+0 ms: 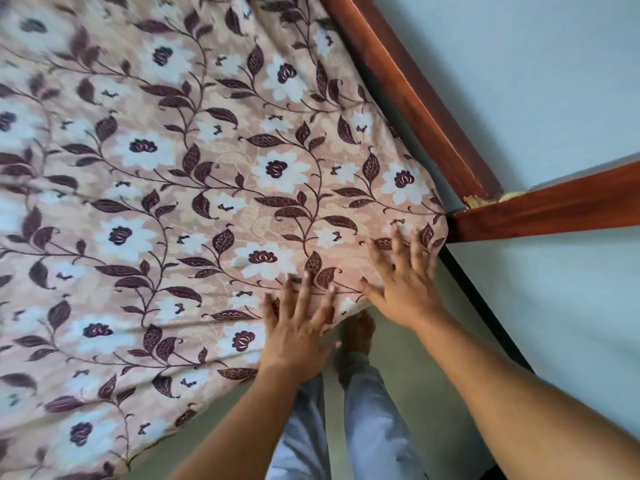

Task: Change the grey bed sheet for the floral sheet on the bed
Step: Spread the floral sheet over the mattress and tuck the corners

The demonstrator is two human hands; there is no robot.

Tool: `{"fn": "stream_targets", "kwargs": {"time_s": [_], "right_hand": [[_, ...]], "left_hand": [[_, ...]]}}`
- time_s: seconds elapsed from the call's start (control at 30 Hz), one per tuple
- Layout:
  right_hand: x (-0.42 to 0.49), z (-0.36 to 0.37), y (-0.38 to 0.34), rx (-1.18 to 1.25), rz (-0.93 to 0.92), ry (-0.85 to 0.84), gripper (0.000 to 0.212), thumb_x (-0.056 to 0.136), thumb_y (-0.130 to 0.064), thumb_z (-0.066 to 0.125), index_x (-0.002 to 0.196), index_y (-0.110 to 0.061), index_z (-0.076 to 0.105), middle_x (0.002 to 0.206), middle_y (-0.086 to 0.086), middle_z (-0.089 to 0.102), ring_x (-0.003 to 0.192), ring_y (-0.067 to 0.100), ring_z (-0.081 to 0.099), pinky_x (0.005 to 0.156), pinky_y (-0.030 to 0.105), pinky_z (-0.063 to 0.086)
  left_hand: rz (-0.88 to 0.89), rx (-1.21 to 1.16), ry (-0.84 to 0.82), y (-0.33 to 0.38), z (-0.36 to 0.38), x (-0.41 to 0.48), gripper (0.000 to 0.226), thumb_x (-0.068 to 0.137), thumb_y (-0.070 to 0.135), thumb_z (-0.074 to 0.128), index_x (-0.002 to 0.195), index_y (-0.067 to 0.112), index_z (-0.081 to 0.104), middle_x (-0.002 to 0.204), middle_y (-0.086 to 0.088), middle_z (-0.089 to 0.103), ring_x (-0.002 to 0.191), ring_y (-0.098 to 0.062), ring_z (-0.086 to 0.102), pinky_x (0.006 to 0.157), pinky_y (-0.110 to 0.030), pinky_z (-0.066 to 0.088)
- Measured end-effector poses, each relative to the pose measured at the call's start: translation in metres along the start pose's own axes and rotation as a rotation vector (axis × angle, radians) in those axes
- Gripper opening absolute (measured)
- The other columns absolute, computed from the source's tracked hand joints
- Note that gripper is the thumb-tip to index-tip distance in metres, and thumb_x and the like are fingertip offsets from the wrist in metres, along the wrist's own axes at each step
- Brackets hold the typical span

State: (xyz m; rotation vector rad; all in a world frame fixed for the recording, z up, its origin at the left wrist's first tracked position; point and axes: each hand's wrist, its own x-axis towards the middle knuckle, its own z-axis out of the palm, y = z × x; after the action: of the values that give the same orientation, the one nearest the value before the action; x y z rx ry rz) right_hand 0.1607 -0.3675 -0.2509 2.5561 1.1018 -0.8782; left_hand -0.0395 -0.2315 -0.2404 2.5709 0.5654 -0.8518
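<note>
The floral sheet [194, 188], beige with white flowers and dark maroon leaves, covers the whole bed top. It is pulled round the mattress corner at the right, beside the wooden frame. My left hand [298, 327] lies flat on the sheet near the bed's side edge, fingers spread. My right hand [401, 282] presses flat on the sheet close to the mattress corner, fingers spread and straight. Both hands are motion-blurred. No grey sheet is in view.
A dark wooden bed frame [408, 95] runs along the pale wall, and a second wooden rail [540, 206] meets it at the corner. My legs in light trousers [367, 420] and a bare foot [356, 334] stand on the greenish floor beside the bed.
</note>
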Motion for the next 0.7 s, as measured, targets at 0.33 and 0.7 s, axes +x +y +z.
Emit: {"fn": "stream_targets", "kwargs": {"time_s": [0.33,0.7], "right_hand": [[-0.052,-0.119,-0.074,0.013,0.169,-0.366,0.093,0.096,-0.069,0.039,0.16,-0.028,-0.015,0.165,0.017,-0.025,0.151,0.051,-0.01,0.117,0.072,0.009],[-0.138,-0.289,-0.177,-0.094,-0.363,-0.004,0.081,0.102,-0.054,0.044,0.162,-0.027,-0.003,0.168,0.014,-0.018,0.156,0.039,-0.007,0.123,0.06,0.004]], "left_hand": [[-0.051,-0.237,-0.165,-0.022,-0.057,-0.085,0.062,0.101,0.039,0.047,0.157,0.026,0.025,0.169,0.005,-0.006,0.153,-0.019,-0.013,0.125,-0.048,0.017],[-0.505,-0.393,0.219,-0.045,-0.223,-0.239,0.082,0.102,0.045,0.047,0.16,0.015,-0.002,0.168,-0.003,-0.008,0.155,-0.028,-0.003,0.127,-0.043,0.01]]}}
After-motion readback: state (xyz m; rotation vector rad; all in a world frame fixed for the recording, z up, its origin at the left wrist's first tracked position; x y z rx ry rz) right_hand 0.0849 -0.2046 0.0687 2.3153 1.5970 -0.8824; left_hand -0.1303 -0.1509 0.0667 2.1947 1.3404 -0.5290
